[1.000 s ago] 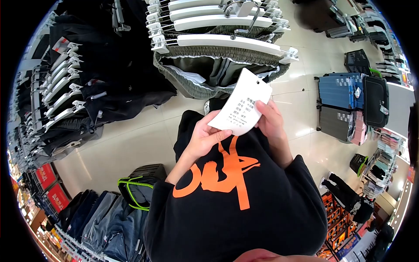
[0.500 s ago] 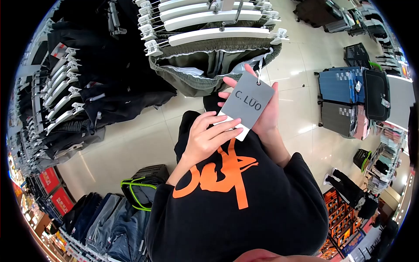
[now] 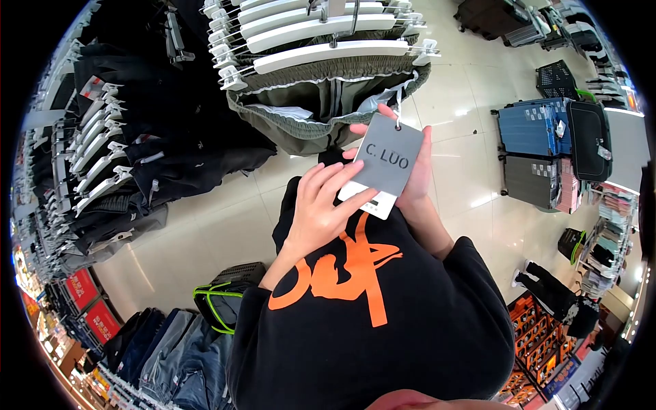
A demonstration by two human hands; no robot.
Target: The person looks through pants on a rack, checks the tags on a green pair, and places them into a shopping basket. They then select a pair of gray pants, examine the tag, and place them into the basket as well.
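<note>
A grey hang tag [image 3: 391, 156] marked "C. LUO" hangs on a white string from olive trousers [image 3: 307, 126] on a hanger. My right hand [image 3: 418, 179] supports it from behind and at its right edge, with fingertips showing past its upper left side. At the lower left, my left hand [image 3: 321, 208] has its thumb and a finger on the tags, the back of the hand facing up. A white tag [image 3: 377, 205] sticks out beneath the grey one, and the left thumb lies across its upper part.
White hangers [image 3: 331, 57] with more trousers fill the rail ahead. Dark clothes [image 3: 191, 160] hang at the left. Black baskets with green trim [image 3: 222, 301] stand on the floor at lower left. Suitcases [image 3: 533, 130] stand at the right, and a person's dark trousers [image 3: 547, 283] show at lower right.
The left fingers have shifted up and left along the tags, and more of the white tag's print shows. The grey tag and trousers sit slightly further left in view.
</note>
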